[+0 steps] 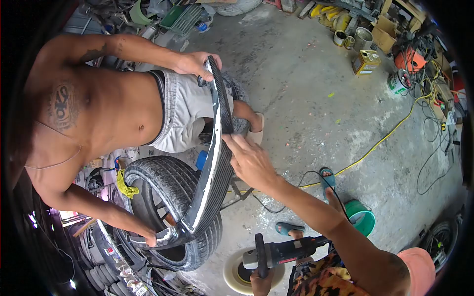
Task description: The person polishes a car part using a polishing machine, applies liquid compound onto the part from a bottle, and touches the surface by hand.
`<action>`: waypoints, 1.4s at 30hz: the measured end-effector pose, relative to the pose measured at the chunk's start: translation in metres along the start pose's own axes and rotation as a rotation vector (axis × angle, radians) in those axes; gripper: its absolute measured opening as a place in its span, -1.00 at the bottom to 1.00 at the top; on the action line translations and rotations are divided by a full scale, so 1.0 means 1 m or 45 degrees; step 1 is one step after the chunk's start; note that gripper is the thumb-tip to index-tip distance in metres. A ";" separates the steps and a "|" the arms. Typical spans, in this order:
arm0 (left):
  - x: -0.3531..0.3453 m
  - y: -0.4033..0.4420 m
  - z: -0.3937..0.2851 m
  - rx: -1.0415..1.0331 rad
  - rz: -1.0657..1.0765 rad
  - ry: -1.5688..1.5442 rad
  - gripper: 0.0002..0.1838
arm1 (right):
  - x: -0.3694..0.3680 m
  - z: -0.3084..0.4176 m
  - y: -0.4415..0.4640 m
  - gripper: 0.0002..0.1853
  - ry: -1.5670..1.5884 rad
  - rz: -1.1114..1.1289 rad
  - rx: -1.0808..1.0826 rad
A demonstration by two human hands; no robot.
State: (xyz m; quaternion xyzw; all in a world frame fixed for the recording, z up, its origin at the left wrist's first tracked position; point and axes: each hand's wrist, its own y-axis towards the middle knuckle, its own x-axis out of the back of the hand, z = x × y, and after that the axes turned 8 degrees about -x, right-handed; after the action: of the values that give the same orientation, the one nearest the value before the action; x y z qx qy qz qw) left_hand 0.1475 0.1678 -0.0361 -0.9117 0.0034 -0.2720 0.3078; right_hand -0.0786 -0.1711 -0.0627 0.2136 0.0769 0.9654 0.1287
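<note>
A long, angled black panel (pixel 218 185) with a carbon-weave surface and a white, uneven edge lies across the middle. My left hand (pixel 210 66) grips its narrow upper end, thumb on the near face. Down at the lower left, my right hand (pixel 153 238) is closed on the panel's other arm, its fingers partly hidden. Behind the panel's lower part stands a tyre on a wheel (pixel 168 197). A co-worker's hand (pixel 247 160) touches the panel's right edge with its fingers. The co-worker's other hand (pixel 261 283) holds a polisher (pixel 286 250) with a pale round pad.
The co-worker in a pink cap (pixel 417 266) is at the lower right, near a green bucket (pixel 360 218). A yellow cable (pixel 377 145) crosses the concrete floor. Cans (pixel 365 62), boxes and tangled cables line the upper right. Car parts and clutter fill the lower left.
</note>
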 end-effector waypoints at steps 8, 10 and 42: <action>-0.003 0.003 0.005 0.039 0.004 0.178 -0.77 | -0.005 -0.001 0.003 -0.42 0.040 -0.030 0.003; -0.003 0.003 0.005 0.033 0.008 0.099 -0.76 | -0.005 -0.002 0.000 -0.43 0.012 -0.008 0.012; -0.007 0.028 -0.016 0.180 0.064 0.132 -0.76 | -0.002 -0.051 0.075 -0.19 1.245 0.745 -0.863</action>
State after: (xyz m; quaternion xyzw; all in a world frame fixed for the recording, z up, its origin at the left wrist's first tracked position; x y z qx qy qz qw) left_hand 0.1383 0.1369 -0.0443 -0.8721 0.0230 -0.3104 0.3775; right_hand -0.1156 -0.2481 -0.0941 -0.2893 -0.2426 0.9170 -0.1285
